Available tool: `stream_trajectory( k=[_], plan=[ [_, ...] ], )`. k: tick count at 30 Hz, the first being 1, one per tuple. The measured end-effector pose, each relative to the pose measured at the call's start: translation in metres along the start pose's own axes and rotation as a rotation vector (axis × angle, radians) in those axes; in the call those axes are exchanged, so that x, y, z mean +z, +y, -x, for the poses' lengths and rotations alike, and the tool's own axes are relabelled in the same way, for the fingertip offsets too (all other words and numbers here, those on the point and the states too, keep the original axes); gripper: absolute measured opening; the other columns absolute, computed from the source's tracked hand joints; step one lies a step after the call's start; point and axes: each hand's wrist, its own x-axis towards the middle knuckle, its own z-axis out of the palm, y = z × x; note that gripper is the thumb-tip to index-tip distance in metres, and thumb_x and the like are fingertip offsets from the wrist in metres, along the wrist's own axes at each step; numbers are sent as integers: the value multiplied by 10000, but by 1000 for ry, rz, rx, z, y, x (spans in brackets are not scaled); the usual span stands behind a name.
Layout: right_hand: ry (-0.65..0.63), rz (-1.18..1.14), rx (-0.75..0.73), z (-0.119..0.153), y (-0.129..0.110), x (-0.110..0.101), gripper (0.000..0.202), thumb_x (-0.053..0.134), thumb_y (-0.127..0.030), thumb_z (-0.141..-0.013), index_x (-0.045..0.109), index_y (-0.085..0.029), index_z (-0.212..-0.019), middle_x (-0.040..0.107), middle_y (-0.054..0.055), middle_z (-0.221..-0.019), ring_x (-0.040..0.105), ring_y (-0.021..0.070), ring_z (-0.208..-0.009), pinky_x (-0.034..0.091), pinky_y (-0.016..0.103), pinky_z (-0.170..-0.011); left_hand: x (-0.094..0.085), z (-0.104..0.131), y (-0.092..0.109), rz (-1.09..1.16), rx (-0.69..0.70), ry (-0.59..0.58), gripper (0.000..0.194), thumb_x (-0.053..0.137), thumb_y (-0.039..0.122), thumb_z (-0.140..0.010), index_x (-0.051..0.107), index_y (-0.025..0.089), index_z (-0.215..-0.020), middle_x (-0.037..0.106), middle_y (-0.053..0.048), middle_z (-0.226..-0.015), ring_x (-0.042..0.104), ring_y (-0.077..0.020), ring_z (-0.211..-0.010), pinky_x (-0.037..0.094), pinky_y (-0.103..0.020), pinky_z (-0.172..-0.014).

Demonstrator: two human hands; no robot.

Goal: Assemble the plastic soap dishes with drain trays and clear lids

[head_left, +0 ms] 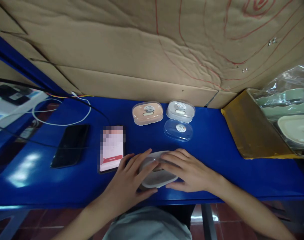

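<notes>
A pale grey-white oval soap box (154, 179) rests near the front edge of the blue table, between both of my hands. My left hand (128, 181) grips its left side, fingers over the top and thumb along the near rim. From the other side, my right hand (188, 170) has its fingers across the top and its thumb at the near right rim. The fingers hide much of the box. Behind it lies a loose transparent lid (171, 132) with a round sticker. Farther back are a pink soap box (139, 113) and a grey one (188, 116), both under transparent lids.
A lit phone (113, 146) lies left of my hands, with a dark phone (70, 145) beyond it. A white cable (59, 124) curls at the back left. At the right stands an open cardboard box (254, 133) holding plastic pieces. A cardboard wall (117, 53) borders the table's back.
</notes>
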Motion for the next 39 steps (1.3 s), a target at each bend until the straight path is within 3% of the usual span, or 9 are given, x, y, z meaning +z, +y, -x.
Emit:
stream_trajectory(
  k=[4, 9, 14, 19, 25, 30, 39],
  plan=[
    [4, 81, 15, 0, 4, 1, 531, 613, -516, -1052, 599, -183, -1466, 573, 150, -1555, 478, 289, -1459, 368, 484, -1210, 1, -16, -8, -50, 47, -5, 578, 713, 416, -984, 540, 211, -1497, 411, -239, -1661, 530, -425, -1419, 438, -624, -1107],
    [2, 169, 34, -1, 9, 0, 442, 577, -455, -1082, 599, -218, -1455, 546, 145, -1587, 452, 300, -1482, 338, 522, -1202, -1, -40, -18, -146, 167, -63, 746, 696, 519, -998, 434, 189, -1613, 373, -297, -1670, 555, -462, -1397, 449, -636, -1084],
    [22, 222, 41, -2, 14, -1, 357, 603, -420, -1073, 653, -215, -1362, 563, 151, -1577, 463, 306, -1464, 315, 542, -1199, -5, -53, -27, -134, 254, -129, 774, 767, 525, -942, 477, 204, -1584, 317, -294, -1699, 546, -474, -1402, 419, -654, -1122],
    [55, 174, 22, -4, 16, 0, 318, 599, -385, -1080, 657, -275, -1372, 599, 105, -1540, 469, 250, -1461, 245, 516, -1264, -5, -51, -42, -49, 273, -96, 770, 775, 444, -945, 441, 255, -1613, 347, -246, -1701, 584, -448, -1358, 459, -627, -1114],
    [83, 114, 13, -7, 17, 4, 327, 677, -357, -1037, 684, -283, -1356, 649, 82, -1450, 492, 244, -1434, 206, 506, -1310, 0, -43, -52, 159, 204, -76, 1106, 894, 398, -856, 205, 295, -1716, 329, -226, -1711, 566, -416, -1399, 556, -553, -1089],
    [49, 150, 34, -9, 12, 6, 342, 631, -339, -1058, 671, -275, -1392, 657, 85, -1438, 481, 256, -1434, 147, 505, -1317, 3, -43, -50, 199, 175, -93, 1090, 916, 308, -828, 263, 262, -1699, 264, -255, -1726, 528, -431, -1433, 541, -586, -1120],
    [74, 184, 13, -6, 9, 12, 359, 630, -229, -1049, 672, -275, -1403, 688, 55, -1426, 488, 233, -1441, 116, 517, -1337, -8, -44, -52, 225, 196, -183, 1080, 911, 206, -793, 304, 248, -1685, 359, -206, -1700, 492, -402, -1480, 533, -543, -1157]
  ],
)
